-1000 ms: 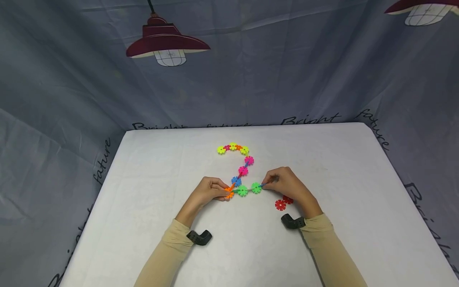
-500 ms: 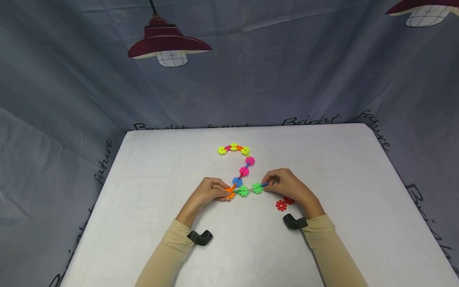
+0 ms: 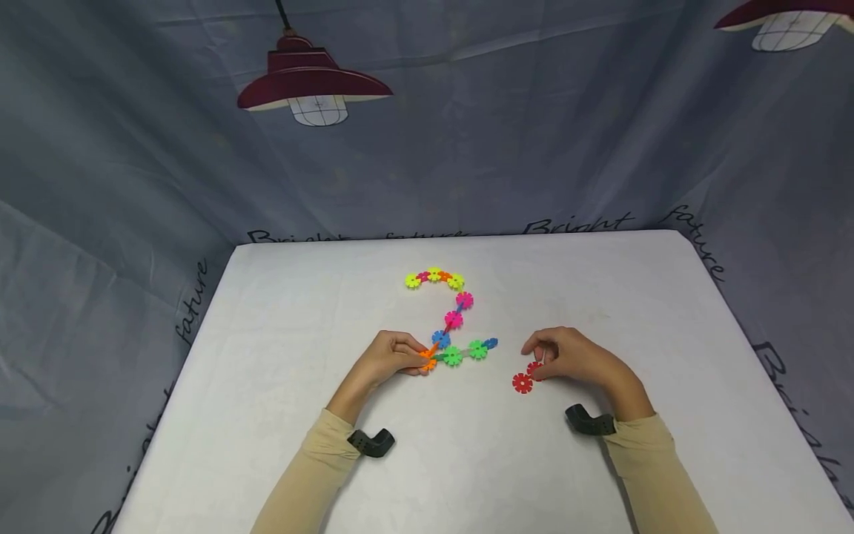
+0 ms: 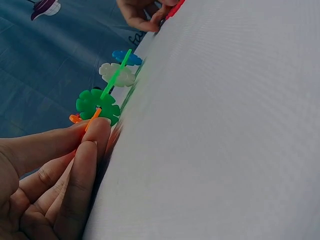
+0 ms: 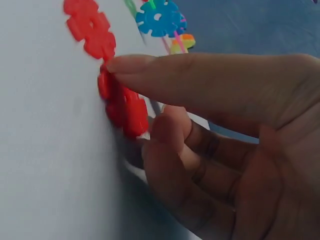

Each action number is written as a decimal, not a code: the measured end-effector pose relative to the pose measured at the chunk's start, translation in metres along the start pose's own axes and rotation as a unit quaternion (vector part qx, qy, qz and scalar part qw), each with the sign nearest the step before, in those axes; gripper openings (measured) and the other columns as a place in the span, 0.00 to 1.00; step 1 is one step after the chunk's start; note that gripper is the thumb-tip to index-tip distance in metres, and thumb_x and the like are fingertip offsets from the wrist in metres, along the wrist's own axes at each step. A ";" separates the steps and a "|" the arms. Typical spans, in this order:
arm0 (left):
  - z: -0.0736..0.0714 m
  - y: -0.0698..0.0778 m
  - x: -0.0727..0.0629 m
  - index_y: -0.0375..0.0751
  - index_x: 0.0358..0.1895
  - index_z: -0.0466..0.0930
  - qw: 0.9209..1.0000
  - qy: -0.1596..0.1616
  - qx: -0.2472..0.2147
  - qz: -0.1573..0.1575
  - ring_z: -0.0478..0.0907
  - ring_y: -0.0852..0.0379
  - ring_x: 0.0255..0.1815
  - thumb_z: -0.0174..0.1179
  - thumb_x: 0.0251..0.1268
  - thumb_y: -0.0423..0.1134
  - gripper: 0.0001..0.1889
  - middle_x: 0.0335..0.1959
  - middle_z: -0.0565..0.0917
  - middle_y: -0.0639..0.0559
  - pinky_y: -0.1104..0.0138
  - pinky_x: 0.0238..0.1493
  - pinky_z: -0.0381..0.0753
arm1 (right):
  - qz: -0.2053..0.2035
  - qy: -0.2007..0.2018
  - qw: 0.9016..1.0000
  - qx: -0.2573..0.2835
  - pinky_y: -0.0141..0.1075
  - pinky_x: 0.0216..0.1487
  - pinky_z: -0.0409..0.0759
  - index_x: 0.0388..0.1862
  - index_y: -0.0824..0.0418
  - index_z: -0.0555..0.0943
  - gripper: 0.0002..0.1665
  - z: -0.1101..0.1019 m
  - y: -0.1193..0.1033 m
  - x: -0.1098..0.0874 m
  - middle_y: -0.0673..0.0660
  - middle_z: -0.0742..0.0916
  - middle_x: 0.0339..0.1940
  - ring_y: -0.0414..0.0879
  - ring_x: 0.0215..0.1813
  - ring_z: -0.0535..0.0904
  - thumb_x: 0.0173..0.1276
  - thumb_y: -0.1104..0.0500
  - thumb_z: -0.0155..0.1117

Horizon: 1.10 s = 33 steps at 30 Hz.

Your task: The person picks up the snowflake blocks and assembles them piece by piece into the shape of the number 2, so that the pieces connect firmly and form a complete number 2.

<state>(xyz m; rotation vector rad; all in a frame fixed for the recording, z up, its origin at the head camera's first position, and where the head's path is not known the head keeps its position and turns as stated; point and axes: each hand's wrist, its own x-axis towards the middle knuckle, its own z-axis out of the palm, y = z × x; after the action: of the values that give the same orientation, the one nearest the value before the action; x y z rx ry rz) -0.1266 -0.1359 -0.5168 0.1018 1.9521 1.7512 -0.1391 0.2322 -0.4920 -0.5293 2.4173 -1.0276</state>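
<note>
Notched plastic flower discs are linked into a chain shaped like a 2. At its lower left bend my left hand pinches an orange flower disc between thumb and fingers. Green discs run right from there to a blue disc at the free end. My right hand is over two loose red flower discs. Its thumb tip overlaps the nearer red disc in the right wrist view, while the other fingers are bent beside that disc's edge, with a gap to the thumb.
Pink discs and yellow discs form the upper curve of the chain, farther back on the white table. A grey curtain with printed lamps hangs behind. A black wrist camera sits on the left cuff.
My right hand has let go of the blue disc at the chain's right end and moved right and toward me, to the red discs. The left hand has stayed in place.
</note>
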 end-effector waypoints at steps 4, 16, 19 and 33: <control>0.001 0.000 0.001 0.23 0.50 0.83 1.000 0.003 -0.001 -0.005 0.91 0.57 0.30 0.68 0.65 0.27 0.13 0.37 0.91 0.33 0.67 0.36 0.89 | -0.004 0.002 1.000 0.004 0.30 0.33 0.74 0.43 0.62 0.86 0.17 -0.001 0.001 -0.007 0.51 0.81 0.28 0.38 0.31 0.73 0.54 0.64 0.81; 0.000 0.000 0.000 0.23 0.50 0.83 1.000 -0.001 -0.001 0.002 0.91 0.57 0.30 0.68 0.65 0.27 0.13 0.37 0.91 0.34 0.67 0.36 0.89 | 0.007 0.041 0.999 0.017 0.30 0.34 0.80 0.38 0.59 0.83 0.10 0.002 0.003 0.000 0.52 0.84 0.29 0.44 0.31 0.79 0.63 0.62 0.77; 0.000 0.001 0.000 0.23 0.50 0.83 1.000 -0.001 -0.004 -0.002 0.91 0.57 0.30 0.68 0.65 0.27 0.13 0.36 0.91 0.34 0.67 0.36 0.89 | 0.017 0.050 0.994 0.095 0.32 0.36 0.86 0.43 0.64 0.84 0.09 0.006 0.005 0.008 0.58 0.89 0.33 0.45 0.30 0.84 0.69 0.61 0.73; 0.000 0.000 0.001 0.24 0.50 0.84 1.000 0.001 -0.006 -0.006 0.91 0.57 0.30 0.68 0.64 0.26 0.13 0.36 0.91 0.34 0.68 0.35 0.89 | 0.110 0.088 0.947 0.287 0.30 0.41 0.88 0.61 0.75 0.79 0.24 0.018 -0.002 0.033 0.58 0.92 0.40 0.39 0.32 0.89 0.73 0.60 0.68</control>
<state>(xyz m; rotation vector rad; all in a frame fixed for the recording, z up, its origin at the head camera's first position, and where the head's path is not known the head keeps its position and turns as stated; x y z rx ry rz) -0.1275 -0.1354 -0.5175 0.0840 1.9384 1.7566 -0.1562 0.2040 -0.5103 0.0350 2.1007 -1.6396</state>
